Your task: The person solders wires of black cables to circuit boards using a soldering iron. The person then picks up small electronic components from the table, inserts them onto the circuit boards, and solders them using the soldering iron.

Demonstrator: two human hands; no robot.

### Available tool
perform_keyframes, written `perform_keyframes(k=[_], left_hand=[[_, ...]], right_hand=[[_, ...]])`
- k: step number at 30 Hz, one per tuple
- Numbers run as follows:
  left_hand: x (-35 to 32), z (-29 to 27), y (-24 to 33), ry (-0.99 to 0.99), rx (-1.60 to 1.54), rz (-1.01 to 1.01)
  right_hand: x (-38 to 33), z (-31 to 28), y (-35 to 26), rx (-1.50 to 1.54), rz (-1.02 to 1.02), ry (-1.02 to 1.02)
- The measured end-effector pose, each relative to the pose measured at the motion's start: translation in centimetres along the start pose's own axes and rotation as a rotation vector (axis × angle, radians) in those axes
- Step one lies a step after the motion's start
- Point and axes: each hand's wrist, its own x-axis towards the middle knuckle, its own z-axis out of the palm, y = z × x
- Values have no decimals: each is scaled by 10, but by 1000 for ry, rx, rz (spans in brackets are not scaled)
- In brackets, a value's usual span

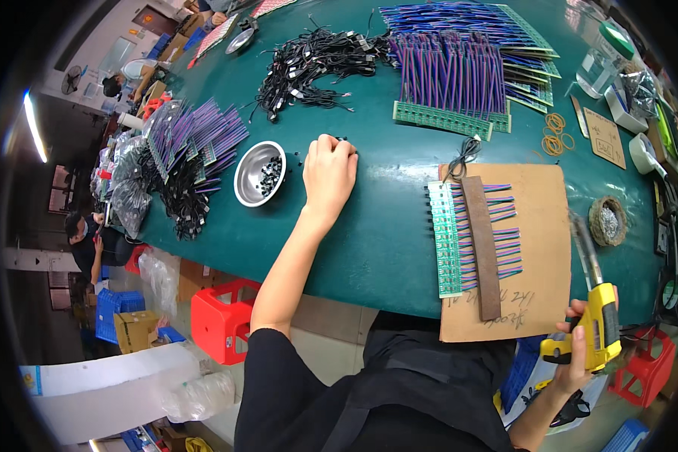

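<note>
Well left of the cardboard [542, 226], a shiny steel bowl [250, 172] holds small black pieces [270, 178]. Nearer the cardboard, the left hand [330, 177] curls over the smooth green table [384, 218]; whether it pinches anything cannot be told. On the cardboard lies a slim green board [447, 241], a rough brown bar [481, 248] across its wires [509, 244]. At the cardboard's right edge, the right hand [577, 357] grips a yellow soldering gun [602, 320]; beyond, a round pot [597, 226] holds silvery strands [610, 221].

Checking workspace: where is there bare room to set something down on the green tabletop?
Widest: green tabletop between the bare left hand and the brown cardboard sheet. Smaller: between the round steel bowl and the tabletop's near edge. Crowded: the far side, with tangled black cables and purple-wired green circuit boards.
</note>
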Motion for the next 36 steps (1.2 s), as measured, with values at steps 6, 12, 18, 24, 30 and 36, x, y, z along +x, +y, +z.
perform_keyframes(k=[6,12,18,24,30,36], left_hand=[[0,1,14,85,-7,105],[-33,-26,65,-666,-1295,-467],[-51,-28,81,-792,-1429,-565],[-49,-26,80,-836,-1393,-544],[-49,-24,82,-807,-1397,-558],[-46,-20,86,-799,-1295,-527]], right_hand=[[-17,29,-5,463,217,-43],[-31,54,4,624,478,-106],[-34,70,2,535,508,-189],[-35,72,4,578,555,-195],[-34,74,3,580,558,-175],[-35,73,4,568,572,-202]])
